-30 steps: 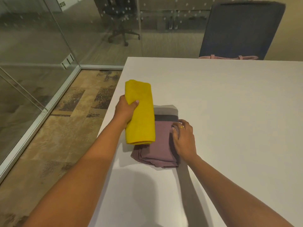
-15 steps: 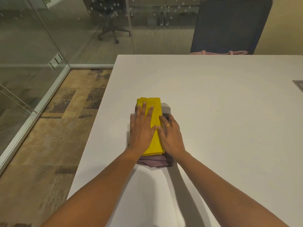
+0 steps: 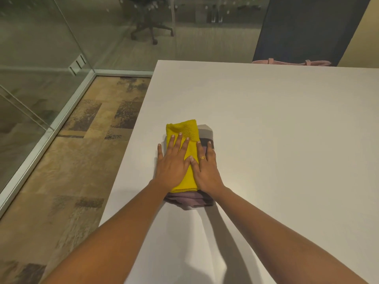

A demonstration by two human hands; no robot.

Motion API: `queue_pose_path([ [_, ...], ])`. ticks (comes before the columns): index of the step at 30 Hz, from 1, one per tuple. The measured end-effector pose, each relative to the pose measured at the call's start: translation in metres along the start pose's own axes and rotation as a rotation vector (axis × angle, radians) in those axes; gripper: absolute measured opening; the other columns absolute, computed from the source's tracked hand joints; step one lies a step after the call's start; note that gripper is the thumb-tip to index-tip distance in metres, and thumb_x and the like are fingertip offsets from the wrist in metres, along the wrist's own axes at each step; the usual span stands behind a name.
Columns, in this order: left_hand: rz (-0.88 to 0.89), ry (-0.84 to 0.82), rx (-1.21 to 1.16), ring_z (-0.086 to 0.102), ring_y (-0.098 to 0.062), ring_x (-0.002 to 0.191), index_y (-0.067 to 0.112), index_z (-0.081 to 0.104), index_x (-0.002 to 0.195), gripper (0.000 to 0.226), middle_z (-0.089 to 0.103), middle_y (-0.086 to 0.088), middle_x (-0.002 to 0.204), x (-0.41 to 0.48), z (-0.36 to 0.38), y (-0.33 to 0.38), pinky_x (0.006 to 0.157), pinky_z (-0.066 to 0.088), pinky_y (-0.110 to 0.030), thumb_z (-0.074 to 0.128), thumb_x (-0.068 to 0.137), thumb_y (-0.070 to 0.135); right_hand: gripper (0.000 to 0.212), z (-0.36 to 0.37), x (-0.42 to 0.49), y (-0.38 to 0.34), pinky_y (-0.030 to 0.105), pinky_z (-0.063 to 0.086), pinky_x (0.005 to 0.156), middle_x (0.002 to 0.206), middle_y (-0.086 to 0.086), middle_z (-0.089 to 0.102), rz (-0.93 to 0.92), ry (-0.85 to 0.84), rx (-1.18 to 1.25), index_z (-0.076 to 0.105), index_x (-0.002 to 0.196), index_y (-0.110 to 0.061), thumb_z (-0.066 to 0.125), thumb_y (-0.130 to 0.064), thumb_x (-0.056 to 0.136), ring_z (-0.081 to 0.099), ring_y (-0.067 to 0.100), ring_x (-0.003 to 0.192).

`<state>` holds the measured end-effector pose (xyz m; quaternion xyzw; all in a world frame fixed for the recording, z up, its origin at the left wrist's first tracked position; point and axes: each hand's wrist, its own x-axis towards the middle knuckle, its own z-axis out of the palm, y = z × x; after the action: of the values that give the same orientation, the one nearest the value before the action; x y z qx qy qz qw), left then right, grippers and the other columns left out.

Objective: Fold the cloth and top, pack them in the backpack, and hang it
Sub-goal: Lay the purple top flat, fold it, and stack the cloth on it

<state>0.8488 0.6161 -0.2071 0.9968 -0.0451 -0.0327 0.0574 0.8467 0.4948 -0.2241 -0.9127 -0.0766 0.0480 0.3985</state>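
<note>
1. Left hand [image 3: 171, 165] lies flat, palm down, fingers spread on the folded yellow cloth [image 3: 185, 152]; it is pressing, not gripping.
2. Right hand [image 3: 206, 171] is also flat and open, half on the cloth's right edge, half on the mauve top [image 3: 189, 199] under it.
3. Cloth lies stacked on the folded top, the top poking out at near and right sides. Folding looks done.
4. Left to do, by judgement: pack both, then hang. No backpack clearly seen; a pink strap-like thing [image 3: 291, 62] at the far edge by the dark chair [image 3: 307, 27] may be it, cannot tell.
5. Stack sits near the left edge of the white table [image 3: 276, 130]; floor drops away just beyond it.
6. Wide bare tabletop to the right and ahead; glass wall [image 3: 41, 48] well off left.
</note>
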Motion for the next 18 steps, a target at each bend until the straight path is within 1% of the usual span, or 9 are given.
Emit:
queue_pose_path([
  [2, 0.001, 0.003, 0.01, -0.01, -0.019, 0.146, 0.026, -0.003, 0.149, 0.073, -0.009, 0.002, 0.158, 0.0, -0.002, -0.017, 0.115, -0.003, -0.049, -0.01, 0.081, 0.055, 0.057, 0.009, 0.004, -0.009, 0.045, 0.007, 0.118, 0.157, 0.016, -0.003, -0.005, -0.037, 0.013, 0.008, 0.149, -0.019, 0.03, -0.038, 0.1, -0.003, 0.028, 0.145],
  [5, -0.008, 0.013, 0.015, -0.009, -0.018, 0.146, 0.027, -0.001, 0.149, 0.075, -0.007, 0.003, 0.158, -0.003, -0.004, -0.042, 0.115, -0.002, -0.049, -0.01, 0.08, 0.055, 0.058, 0.021, 0.008, -0.024, 0.044, 0.002, 0.118, 0.156, 0.018, -0.009, -0.025, -0.104, 0.025, 0.004, 0.149, -0.018, 0.032, -0.034, 0.1, -0.007, 0.03, 0.145],
  [9, -0.024, 0.019, -0.017, -0.006, -0.017, 0.146, 0.026, 0.006, 0.149, 0.066, -0.004, 0.003, 0.158, -0.006, -0.01, -0.068, 0.116, 0.001, -0.046, 0.002, 0.088, 0.051, 0.062, 0.033, 0.015, -0.041, 0.044, -0.005, 0.117, 0.154, 0.022, -0.014, -0.081, -0.218, -0.016, -0.003, 0.148, -0.014, 0.032, -0.032, 0.101, -0.015, 0.032, 0.143],
  [10, -0.03, 0.016, -0.029, -0.005, -0.017, 0.146, 0.025, 0.008, 0.149, 0.061, -0.002, 0.003, 0.158, -0.007, -0.013, -0.073, 0.116, 0.002, -0.046, 0.009, 0.092, 0.049, 0.063, 0.036, 0.016, -0.045, 0.043, -0.007, 0.117, 0.153, 0.023, -0.015, -0.077, -0.25, -0.021, -0.005, 0.148, -0.014, 0.032, -0.032, 0.101, -0.017, 0.033, 0.143],
  [12, -0.062, 0.003, -0.059, -0.005, -0.016, 0.146, 0.024, 0.01, 0.149, 0.053, -0.002, 0.003, 0.158, -0.006, -0.018, -0.08, 0.117, 0.003, -0.044, 0.026, 0.1, 0.034, 0.064, 0.043, 0.018, -0.053, 0.041, -0.01, 0.116, 0.152, 0.022, -0.019, -0.058, -0.305, -0.012, -0.007, 0.148, -0.015, 0.031, -0.035, 0.1, -0.019, 0.033, 0.142],
  [13, -0.088, 0.004, -0.09, -0.004, -0.016, 0.146, 0.023, 0.012, 0.149, 0.052, -0.001, 0.003, 0.159, -0.006, -0.02, -0.083, 0.117, 0.004, -0.044, 0.03, 0.1, 0.03, 0.064, 0.046, 0.019, -0.057, 0.041, -0.01, 0.115, 0.152, 0.022, -0.02, -0.055, -0.33, -0.001, -0.007, 0.148, -0.016, 0.031, -0.035, 0.1, -0.02, 0.033, 0.142],
  [16, -0.163, 0.026, -0.188, -0.003, -0.016, 0.146, 0.02, 0.016, 0.148, 0.052, 0.002, 0.002, 0.158, -0.009, -0.021, -0.088, 0.116, 0.009, -0.047, 0.032, 0.1, 0.031, 0.064, 0.055, 0.021, -0.065, 0.039, -0.013, 0.114, 0.152, 0.022, -0.021, -0.073, -0.383, 0.023, -0.007, 0.148, -0.015, 0.033, -0.033, 0.1, -0.022, 0.032, 0.141],
  [18, -0.166, 0.036, -0.241, -0.002, -0.017, 0.146, 0.018, 0.016, 0.148, 0.054, 0.002, 0.0, 0.159, -0.013, -0.019, -0.092, 0.118, 0.013, -0.045, 0.033, 0.099, 0.034, 0.064, 0.057, 0.022, -0.067, 0.036, -0.014, 0.113, 0.153, 0.021, -0.02, -0.083, -0.408, 0.045, -0.005, 0.148, -0.014, 0.034, -0.03, 0.1, -0.024, 0.029, 0.141],
])
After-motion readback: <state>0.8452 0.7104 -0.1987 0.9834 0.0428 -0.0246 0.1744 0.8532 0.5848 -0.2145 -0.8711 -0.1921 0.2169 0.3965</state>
